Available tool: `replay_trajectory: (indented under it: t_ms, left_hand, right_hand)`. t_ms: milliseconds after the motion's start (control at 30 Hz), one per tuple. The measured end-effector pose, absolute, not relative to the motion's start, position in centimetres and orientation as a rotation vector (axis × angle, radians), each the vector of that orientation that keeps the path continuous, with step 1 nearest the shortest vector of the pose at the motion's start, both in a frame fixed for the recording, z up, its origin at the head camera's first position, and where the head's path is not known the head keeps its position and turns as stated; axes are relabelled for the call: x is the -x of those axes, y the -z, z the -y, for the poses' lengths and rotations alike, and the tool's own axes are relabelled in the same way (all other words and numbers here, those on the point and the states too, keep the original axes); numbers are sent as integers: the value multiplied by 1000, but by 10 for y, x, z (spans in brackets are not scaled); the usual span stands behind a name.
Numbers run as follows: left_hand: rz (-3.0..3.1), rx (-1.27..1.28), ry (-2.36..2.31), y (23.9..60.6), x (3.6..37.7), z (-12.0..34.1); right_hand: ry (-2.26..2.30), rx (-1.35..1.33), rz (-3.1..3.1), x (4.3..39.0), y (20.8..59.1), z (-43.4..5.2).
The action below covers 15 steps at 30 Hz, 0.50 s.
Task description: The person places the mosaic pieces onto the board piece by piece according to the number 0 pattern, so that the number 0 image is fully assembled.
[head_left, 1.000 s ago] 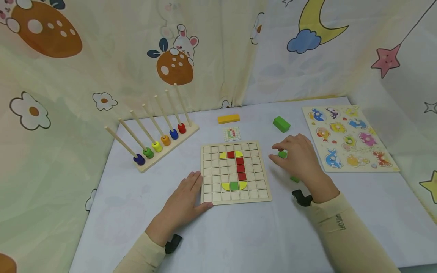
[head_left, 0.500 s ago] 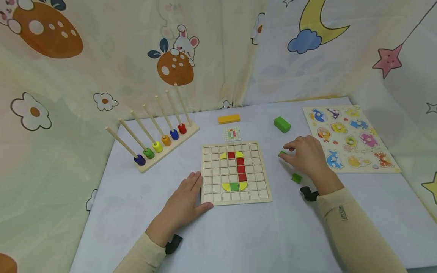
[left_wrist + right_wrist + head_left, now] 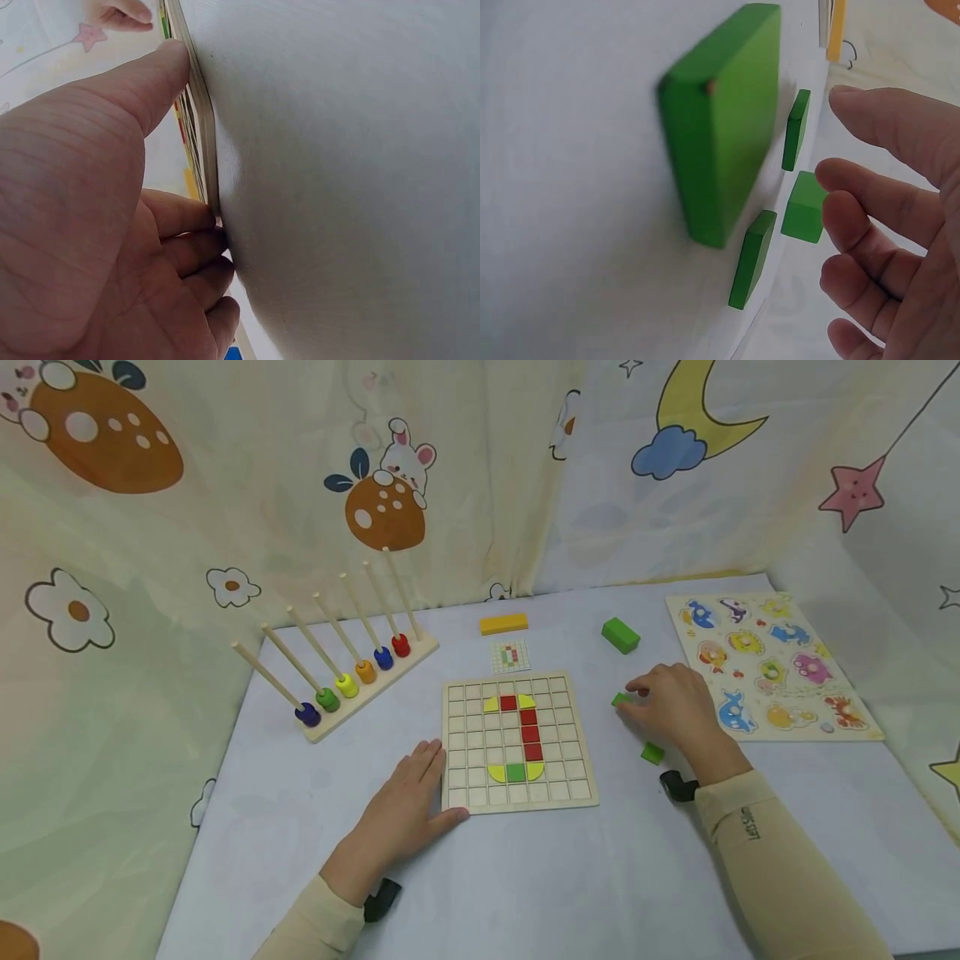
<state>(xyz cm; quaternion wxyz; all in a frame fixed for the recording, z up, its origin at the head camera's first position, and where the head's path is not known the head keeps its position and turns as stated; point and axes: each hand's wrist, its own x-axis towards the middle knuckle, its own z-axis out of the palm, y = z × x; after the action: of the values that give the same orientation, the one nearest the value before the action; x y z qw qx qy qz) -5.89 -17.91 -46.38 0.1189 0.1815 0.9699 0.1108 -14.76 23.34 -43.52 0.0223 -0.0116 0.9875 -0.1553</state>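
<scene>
My left hand (image 3: 405, 793) lies at the left edge and near left corner of a wooden grid board (image 3: 555, 793), its thumb along the front edge in the left wrist view. Red, yellow and green pieces fill some of the squares. My right hand (image 3: 671, 706) hovers beside the board's right side with thumb and fingers apart, nothing between them. Its fingertips are close to a small green tile (image 3: 620, 699); another green tile (image 3: 652, 753) lies nearer me. In the right wrist view a third green tile (image 3: 757, 259) shows, which the hand hides from the head view.
A pattern card (image 3: 511, 656) and a yellow block (image 3: 504, 624) lie behind the board. Further right are a green block (image 3: 621, 635) and an animal puzzle board (image 3: 757, 668). A peg stand with coloured beads (image 3: 375, 689) stands at the back left.
My right hand has shifted right, away from the board, uncovering more of the nearer green tile. The left hand has stayed at the board's edge.
</scene>
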Motion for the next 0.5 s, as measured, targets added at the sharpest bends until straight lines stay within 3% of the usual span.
replay_trajectory:
  t_ms: [500]
  left_hand:
    - [-2840, -536, -351, 461, 57, 178]
  right_hand:
    - [375, 71, -3033, 152, 443, -236]
